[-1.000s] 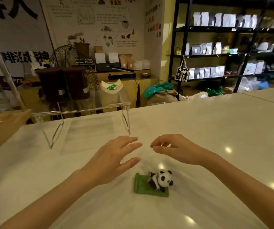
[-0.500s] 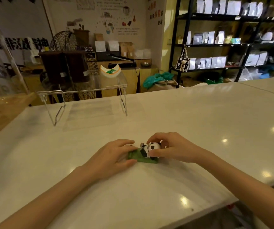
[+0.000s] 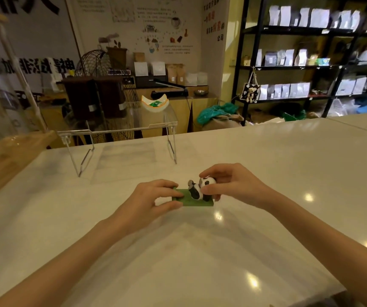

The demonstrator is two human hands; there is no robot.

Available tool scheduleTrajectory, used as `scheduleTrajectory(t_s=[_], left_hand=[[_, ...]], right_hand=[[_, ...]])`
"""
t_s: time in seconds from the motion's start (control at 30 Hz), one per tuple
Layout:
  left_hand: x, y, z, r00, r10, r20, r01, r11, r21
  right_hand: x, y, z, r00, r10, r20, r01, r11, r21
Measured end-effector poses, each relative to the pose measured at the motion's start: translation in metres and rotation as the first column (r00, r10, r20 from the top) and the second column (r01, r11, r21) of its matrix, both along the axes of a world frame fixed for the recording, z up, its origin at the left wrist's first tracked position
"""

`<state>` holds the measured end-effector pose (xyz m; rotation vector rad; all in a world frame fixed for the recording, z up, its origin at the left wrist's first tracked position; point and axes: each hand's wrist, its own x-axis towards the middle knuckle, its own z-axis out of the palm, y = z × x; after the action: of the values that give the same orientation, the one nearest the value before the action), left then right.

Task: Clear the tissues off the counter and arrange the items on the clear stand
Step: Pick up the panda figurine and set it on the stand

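Gripping the panda figurine (image 3: 197,192) between them, both hands: left (image 3: 149,201), right (image 3: 233,185).

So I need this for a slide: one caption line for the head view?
Both hands, left and right, grip a panda figurine by its green base on the white counter, before the clear stand.
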<state>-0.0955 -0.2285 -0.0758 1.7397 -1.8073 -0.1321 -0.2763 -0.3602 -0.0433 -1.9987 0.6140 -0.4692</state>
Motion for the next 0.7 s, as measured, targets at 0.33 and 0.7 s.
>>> scheduleTrajectory(t_s=[0.33,0.7], left_hand=[[0.048,-0.028,0.060,0.988,0.142,0.058,-0.129,0.973,-0.191],[0.102,-0.079,0.109,0.979,0.202,0.001,-0.198,0.961,-0.191]], right_hand=[[0.064,-0.035,0.051,0.975,0.002,0.221,0.000,1.000,-0.005],[0.136,-0.085,0.089,0.952,-0.056,0.300,0.084,0.993,-0.082]])
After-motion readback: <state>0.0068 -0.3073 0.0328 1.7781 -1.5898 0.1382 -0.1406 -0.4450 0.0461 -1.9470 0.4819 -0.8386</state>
